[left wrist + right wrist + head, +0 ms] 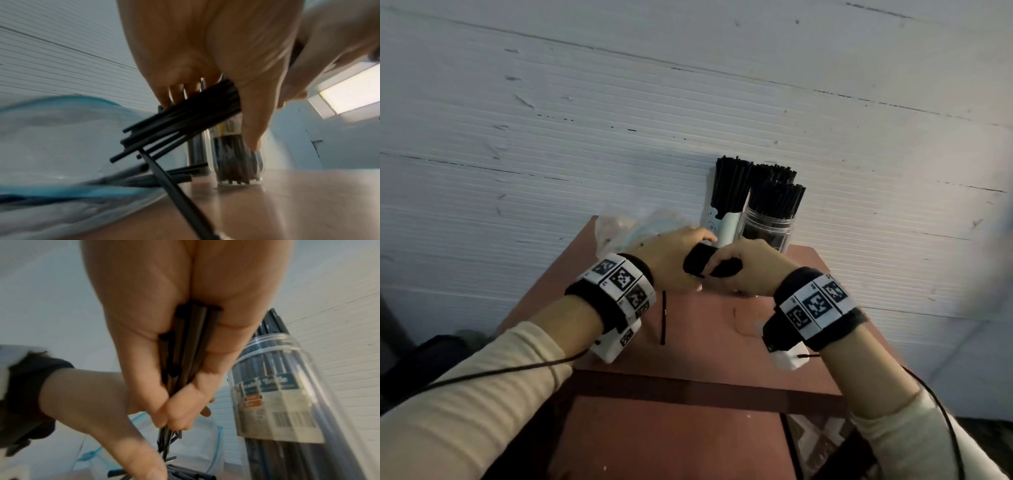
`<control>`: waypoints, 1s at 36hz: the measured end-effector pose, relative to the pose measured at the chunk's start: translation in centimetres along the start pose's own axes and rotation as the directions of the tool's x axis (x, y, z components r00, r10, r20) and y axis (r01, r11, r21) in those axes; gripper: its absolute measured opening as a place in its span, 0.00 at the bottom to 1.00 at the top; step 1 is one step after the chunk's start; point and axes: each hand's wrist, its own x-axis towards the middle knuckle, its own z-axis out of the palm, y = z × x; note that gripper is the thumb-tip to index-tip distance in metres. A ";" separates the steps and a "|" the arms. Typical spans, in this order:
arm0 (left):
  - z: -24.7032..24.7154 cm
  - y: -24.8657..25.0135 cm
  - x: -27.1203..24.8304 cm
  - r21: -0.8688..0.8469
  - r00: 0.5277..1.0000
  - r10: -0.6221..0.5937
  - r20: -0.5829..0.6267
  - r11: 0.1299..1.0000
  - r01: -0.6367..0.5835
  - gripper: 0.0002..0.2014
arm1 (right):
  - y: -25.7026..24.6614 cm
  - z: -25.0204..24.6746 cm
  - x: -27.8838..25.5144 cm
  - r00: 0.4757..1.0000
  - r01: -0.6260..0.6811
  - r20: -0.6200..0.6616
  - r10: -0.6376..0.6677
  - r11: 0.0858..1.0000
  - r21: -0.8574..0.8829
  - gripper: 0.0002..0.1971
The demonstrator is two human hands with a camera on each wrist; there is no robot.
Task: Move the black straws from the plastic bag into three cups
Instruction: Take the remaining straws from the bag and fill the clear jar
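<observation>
A bundle of black straws lies level above the table, and both hands grip it. My left hand curls round its left part, my right hand round its right part. In the left wrist view the fingers wrap the straws, and one straw hangs down crooked. The right wrist view shows the right hand clasping the straws. Behind stand a white paper cup and a clear cup, both full of straws, with a third bunch behind them. The plastic bag lies to the left, with straws inside.
One loose straw lies on the red-brown table near my left wrist. A ribbed white wall stands close behind the cups. The clear cup carries a label with a barcode. The table's near half is bare.
</observation>
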 end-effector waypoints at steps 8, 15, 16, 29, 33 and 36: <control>2.2 3.2 2.5 0.148 0.999 0.050 -0.013 0.988 -0.047 0.24 | 0.9 -0.6 -2.3 1.000 -0.008 -0.016 0.007 0.999 -0.048 0.14; 1.7 4.2 3.5 0.127 0.997 0.067 -0.025 0.990 -0.064 0.06 | 2.4 -0.8 -2.5 0.978 0.089 -0.188 -0.087 0.996 -0.001 0.22; 1.6 4.1 3.7 0.118 0.997 0.070 -0.033 0.991 -0.065 0.07 | 2.7 -0.9 -2.5 0.967 0.108 -0.235 -0.103 0.994 0.010 0.22; -0.4 4.8 4.6 -0.298 0.981 -0.115 -0.159 0.952 0.063 0.12 | 1.5 -3.5 -2.9 0.728 0.336 -0.649 -0.222 0.940 0.055 0.19; -1.1 5.4 4.2 -0.360 0.978 -0.086 -0.191 0.933 0.012 0.12 | 0.4 -4.0 -2.6 0.698 0.384 -0.664 -0.270 0.923 0.029 0.23; -1.4 5.6 4.2 -0.435 0.988 -0.069 -0.136 0.900 0.003 0.11 | -0.6 -4.6 -2.3 0.652 0.424 -0.701 -0.289 0.905 0.021 0.25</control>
